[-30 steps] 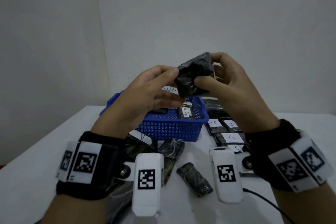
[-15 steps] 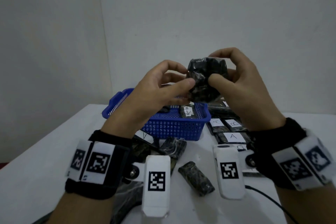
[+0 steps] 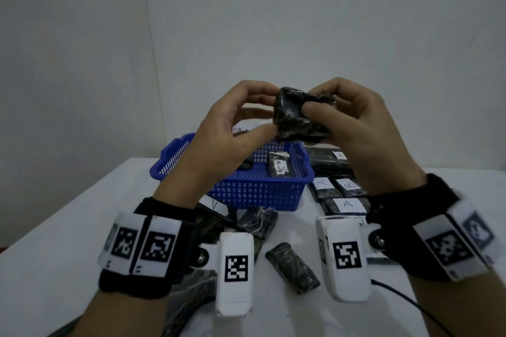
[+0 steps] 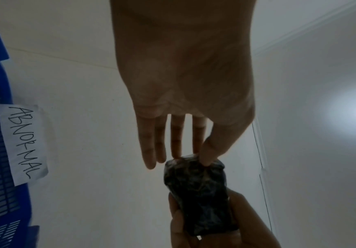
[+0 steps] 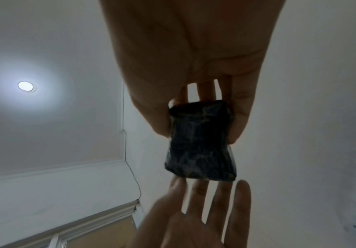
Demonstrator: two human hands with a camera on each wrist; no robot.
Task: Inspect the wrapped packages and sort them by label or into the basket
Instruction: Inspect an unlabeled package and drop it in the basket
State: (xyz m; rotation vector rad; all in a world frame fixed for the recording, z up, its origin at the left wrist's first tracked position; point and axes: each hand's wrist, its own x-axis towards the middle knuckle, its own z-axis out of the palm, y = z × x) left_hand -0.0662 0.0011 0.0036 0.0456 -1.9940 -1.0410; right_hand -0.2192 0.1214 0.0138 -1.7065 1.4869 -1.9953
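I hold a dark wrapped package (image 3: pixel 298 117) in the air above the blue basket (image 3: pixel 246 194), with no label showing on it. My left hand (image 3: pixel 269 109) pinches its left end between thumb and index finger. My right hand (image 3: pixel 315 98) grips its right end, thumb in front and fingers behind. In the left wrist view the thumb tip presses on the end of the package (image 4: pixel 198 198) and the fingers lie behind it. The right wrist view shows the package (image 5: pixel 200 142) clamped between thumb and fingers, while the left hand (image 5: pixel 204 209) reaches up from below.
The basket carries a paper label reading ABNORMAL (image 4: pixel 24 144) and holds a labelled package (image 3: pixel 279 167). Packages marked A (image 3: pixel 347 204) and B (image 3: pixel 351 185) lie in rows to its right. Loose dark packages (image 3: pixel 291 267) lie on the white table (image 3: pixel 82 227) in front. A black cable (image 3: pixel 410 306) runs at the right.
The package has been turned between the hands. My left hand has gone from touching it with its fingertips to pinching its left end. Both hands stay raised over the basket.
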